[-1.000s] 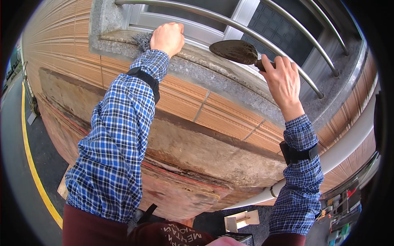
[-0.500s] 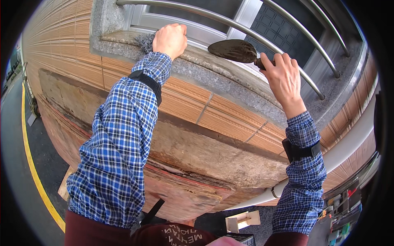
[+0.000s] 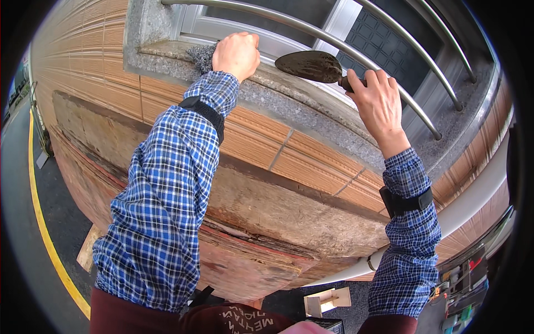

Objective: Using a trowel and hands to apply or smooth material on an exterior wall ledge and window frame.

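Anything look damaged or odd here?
Yes: the weathered brown wooden boards below the grey speckled stone sill have a ragged, splintered edge. The dark, leaf-shaped metal trowel in the right hand looks smeared and dirty.

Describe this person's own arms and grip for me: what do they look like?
Both forearms wear loose blue, white and black checked sleeves, gathered at the wrists. A black strap circles each one. Dark maroon clothing shows beyond the sleeves. The left grip and right grip are ordinary human hands without gloves.
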{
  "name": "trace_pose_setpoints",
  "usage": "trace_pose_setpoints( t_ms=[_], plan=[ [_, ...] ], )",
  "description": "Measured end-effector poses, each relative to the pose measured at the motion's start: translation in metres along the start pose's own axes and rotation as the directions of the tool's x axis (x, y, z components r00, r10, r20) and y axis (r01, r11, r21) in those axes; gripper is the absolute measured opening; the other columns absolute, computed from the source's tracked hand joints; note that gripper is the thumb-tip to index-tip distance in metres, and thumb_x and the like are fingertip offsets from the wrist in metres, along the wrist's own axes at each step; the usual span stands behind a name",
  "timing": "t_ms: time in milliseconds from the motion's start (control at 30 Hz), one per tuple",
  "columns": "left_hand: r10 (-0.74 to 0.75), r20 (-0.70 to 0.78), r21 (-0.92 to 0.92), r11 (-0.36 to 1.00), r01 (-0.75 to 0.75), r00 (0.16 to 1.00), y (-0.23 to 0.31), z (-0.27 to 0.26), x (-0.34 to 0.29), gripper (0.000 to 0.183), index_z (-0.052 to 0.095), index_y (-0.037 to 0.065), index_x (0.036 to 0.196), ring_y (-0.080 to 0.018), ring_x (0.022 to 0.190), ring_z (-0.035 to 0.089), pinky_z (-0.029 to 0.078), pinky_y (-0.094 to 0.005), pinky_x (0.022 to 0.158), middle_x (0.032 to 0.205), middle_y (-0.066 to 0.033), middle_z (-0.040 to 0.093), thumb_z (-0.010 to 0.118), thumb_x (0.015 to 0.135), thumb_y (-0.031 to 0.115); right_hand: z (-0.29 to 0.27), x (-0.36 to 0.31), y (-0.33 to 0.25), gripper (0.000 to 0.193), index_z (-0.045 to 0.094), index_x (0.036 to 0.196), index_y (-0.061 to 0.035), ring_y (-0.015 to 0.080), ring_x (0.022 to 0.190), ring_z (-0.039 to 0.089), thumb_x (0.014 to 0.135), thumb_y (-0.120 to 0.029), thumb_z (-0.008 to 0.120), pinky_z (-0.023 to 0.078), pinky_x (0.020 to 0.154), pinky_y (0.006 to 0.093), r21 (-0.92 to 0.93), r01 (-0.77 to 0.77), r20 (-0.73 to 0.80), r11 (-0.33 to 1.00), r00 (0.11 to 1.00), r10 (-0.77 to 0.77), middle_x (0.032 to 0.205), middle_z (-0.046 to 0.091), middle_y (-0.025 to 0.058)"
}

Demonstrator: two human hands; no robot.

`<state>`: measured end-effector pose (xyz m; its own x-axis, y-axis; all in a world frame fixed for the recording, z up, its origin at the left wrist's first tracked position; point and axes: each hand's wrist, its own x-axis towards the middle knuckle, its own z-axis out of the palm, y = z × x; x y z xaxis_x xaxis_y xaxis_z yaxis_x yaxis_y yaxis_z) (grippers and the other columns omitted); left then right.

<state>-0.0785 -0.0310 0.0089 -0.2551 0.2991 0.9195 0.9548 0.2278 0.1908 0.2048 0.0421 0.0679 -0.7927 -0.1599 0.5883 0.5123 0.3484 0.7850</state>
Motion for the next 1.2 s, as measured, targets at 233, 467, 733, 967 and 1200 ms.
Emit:
trace_pose_setpoints(
  t_ms=[233, 467, 733, 967, 1200],
  plan=[
    [-0.009, 0.0, -0.031, 0.999, 0.009, 1.0, 0.0, -0.001, -0.001, 0.009, 0.067, 0.007, 0.084, -0.0333, 0.084, 0.066, 0.053, -0.0442, 0.077, 0.086, -0.0121, 0.067, 0.063, 0.081, 0.014, -0.003, 0.017, -0.008, 0.032, 0.062, 0.111, -0.0095, 0.0225, 0.087, 0.056, 0.079, -0.008, 0.061, 0.043, 0.073, 0.0363, -0.028, 0.052, -0.04, 0.998, 0.998, -0.054, 0.087, 0.06, 0.0082],
    [-0.008, 0.007, -0.045, 0.999, 0.008, 1.0, 0.007, -0.001, 0.002, 0.009, 0.067, 0.007, 0.084, -0.0337, 0.083, 0.066, 0.053, -0.0441, 0.077, 0.087, -0.0125, 0.068, 0.063, 0.081, 0.014, -0.006, -0.005, 0.012, 0.031, 0.063, 0.111, -0.009, 0.022, 0.086, 0.056, 0.08, -0.008, 0.061, 0.043, 0.072, 0.0354, -0.06, 0.008, 0.021, 0.998, 1.0, -0.007, 0.086, 0.06, 0.0082],
    [-0.013, 0.02, -0.012, 1.0, 0.014, 1.0, -0.002, -0.005, 0.001, 0.009, 0.067, 0.006, 0.084, -0.0321, 0.084, 0.066, 0.054, -0.0425, 0.077, 0.088, -0.0123, 0.068, 0.063, 0.08, 0.013, -0.014, -0.05, 0.049, 0.03, 0.063, 0.109, -0.0117, 0.0214, 0.083, 0.054, 0.08, -0.008, 0.06, 0.041, 0.071, 0.0348, -0.048, 0.002, 0.09, 0.999, 0.996, 0.003, 0.082, 0.055, 0.0063],
    [-0.039, 0.057, -0.005, 0.999, 0.039, 0.998, 0.003, -0.005, 0.0, 0.009, 0.067, 0.006, 0.084, -0.0318, 0.084, 0.066, 0.054, -0.043, 0.078, 0.088, -0.0121, 0.068, 0.063, 0.08, 0.013, -0.045, -0.129, 0.1, 0.038, 0.062, 0.113, -0.0141, 0.0215, 0.086, 0.054, 0.077, -0.02, 0.071, 0.042, 0.073, 0.0346, -0.146, -0.059, 0.244, 0.988, 0.965, 0.094, 0.086, 0.056, 0.006],
    [-0.03, 0.054, 0.004, 1.0, 0.03, 0.998, 0.008, -0.009, 0.004, 0.008, 0.065, 0.006, 0.083, -0.0314, 0.085, 0.066, 0.053, -0.0426, 0.077, 0.087, -0.0122, 0.068, 0.063, 0.081, 0.013, -0.062, -0.14, 0.111, 0.045, 0.063, 0.113, -0.0158, 0.0208, 0.087, 0.054, 0.07, -0.024, 0.076, 0.043, 0.075, 0.0344, -0.214, -0.157, 0.209, 0.964, 0.957, 0.202, 0.086, 0.056, 0.0044]
  ],
)
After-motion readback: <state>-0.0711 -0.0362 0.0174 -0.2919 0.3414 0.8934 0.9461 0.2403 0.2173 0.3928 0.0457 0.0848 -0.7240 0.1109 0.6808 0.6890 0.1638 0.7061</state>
